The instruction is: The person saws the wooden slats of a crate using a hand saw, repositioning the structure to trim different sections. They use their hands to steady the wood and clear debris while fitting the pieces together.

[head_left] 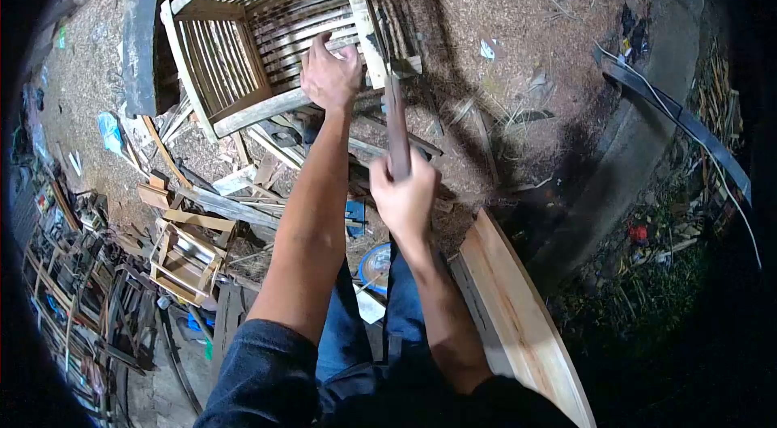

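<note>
- A pale plank (524,323) slants along the person's right side.
- The right hand (407,195) clenches a wooden-handled tool (397,133), its long axis running nearly straight away from the body, far end pointing at the near right corner of a slatted wooden frame (252,54).
- Scrap wood (222,203) crowds the frame's near edge.
- The left hand (330,76), fingers parted and half-curled, overlaps the slats.
- Past the right edge, littered ground (490,11) leaves open room.
</note>
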A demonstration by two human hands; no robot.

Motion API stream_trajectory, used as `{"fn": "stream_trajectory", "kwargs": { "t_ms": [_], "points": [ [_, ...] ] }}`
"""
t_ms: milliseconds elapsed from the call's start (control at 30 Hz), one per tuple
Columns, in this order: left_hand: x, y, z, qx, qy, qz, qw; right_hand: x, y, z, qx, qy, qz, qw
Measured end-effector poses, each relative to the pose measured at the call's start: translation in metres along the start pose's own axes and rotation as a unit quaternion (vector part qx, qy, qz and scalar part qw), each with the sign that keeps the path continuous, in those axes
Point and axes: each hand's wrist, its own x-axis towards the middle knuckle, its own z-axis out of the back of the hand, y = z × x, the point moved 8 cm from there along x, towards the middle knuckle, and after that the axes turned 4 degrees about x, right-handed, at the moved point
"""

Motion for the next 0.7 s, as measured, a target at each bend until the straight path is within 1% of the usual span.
{"fn": "stream_trajectory", "kwargs": {
  "t_ms": [33, 67, 100, 133, 167, 200, 233, 300, 333, 367, 400, 433, 500, 533, 567, 633, 667, 700],
  "points": [
    [0.006, 0.000, -0.002, -0.002, 0.004, 0.010, 1.000, 0.010, 0.011, -0.006, -0.042, 0.004, 0.015, 0.999],
    [0.007, 0.003, -0.003, -0.002, 0.003, 0.013, 1.000, 0.009, 0.008, -0.003, -0.022, 0.018, -0.004, 1.000],
    [0.004, 0.013, -0.007, 0.029, 0.011, 0.025, 0.999, 0.005, 0.003, 0.006, -0.004, 0.031, -0.031, 0.999],
    [0.007, 0.015, -0.009, 0.054, 0.011, 0.033, 0.998, -0.015, -0.008, 0.021, -0.049, 0.038, -0.030, 0.998],
    [0.005, 0.010, -0.003, 0.030, -0.030, 0.007, 0.999, -0.041, -0.020, 0.033, 0.030, 0.032, -0.060, 0.997],
    [0.006, 0.008, -0.001, 0.018, -0.026, 0.005, 0.999, -0.067, -0.024, 0.042, 0.059, 0.039, -0.131, 0.989],
    [0.006, 0.010, -0.002, 0.011, -0.020, 0.005, 1.000, -0.076, -0.024, 0.042, 0.062, 0.037, -0.098, 0.993],
    [0.006, 0.010, -0.003, 0.014, -0.011, 0.004, 1.000, -0.065, -0.023, 0.028, 0.036, 0.021, -0.051, 0.998],
    [0.006, 0.005, 0.002, 0.015, -0.013, 0.000, 1.000, -0.043, -0.020, 0.016, 0.020, 0.004, -0.043, 0.999],
    [0.002, 0.001, 0.003, 0.017, -0.010, -0.005, 1.000, -0.015, -0.003, 0.008, 0.021, -0.006, 0.002, 1.000],
    [0.005, 0.005, -0.003, 0.015, -0.009, 0.001, 1.000, 0.008, 0.009, 0.001, -0.037, 0.006, -0.005, 0.999],
    [0.009, 0.005, -0.004, 0.014, -0.011, -0.002, 1.000, 0.014, 0.020, -0.002, -0.001, 0.000, -0.004, 1.000],
    [0.006, 0.009, -0.004, 0.018, -0.010, 0.001, 1.000, -0.010, 0.002, 0.005, -0.019, 0.005, -0.025, 0.999],
    [0.005, 0.012, -0.004, 0.032, -0.007, 0.023, 0.999, -0.038, -0.024, 0.013, 0.042, -0.003, -0.044, 0.998],
    [0.004, 0.015, -0.006, 0.019, 0.023, 0.020, 0.999, -0.060, -0.029, 0.023, 0.060, -0.007, -0.063, 0.996],
    [0.000, 0.012, 0.000, 0.004, 0.006, -0.002, 1.000, -0.068, -0.022, 0.029, 0.011, 0.014, -0.120, 0.993],
    [-0.001, 0.009, -0.001, 0.010, 0.019, -0.010, 1.000, -0.049, -0.018, 0.025, -0.008, -0.001, -0.065, 0.998],
    [-0.002, 0.009, -0.003, 0.008, 0.022, -0.012, 1.000, -0.018, -0.029, 0.013, -0.027, -0.002, -0.072, 0.997]
  ]
}}
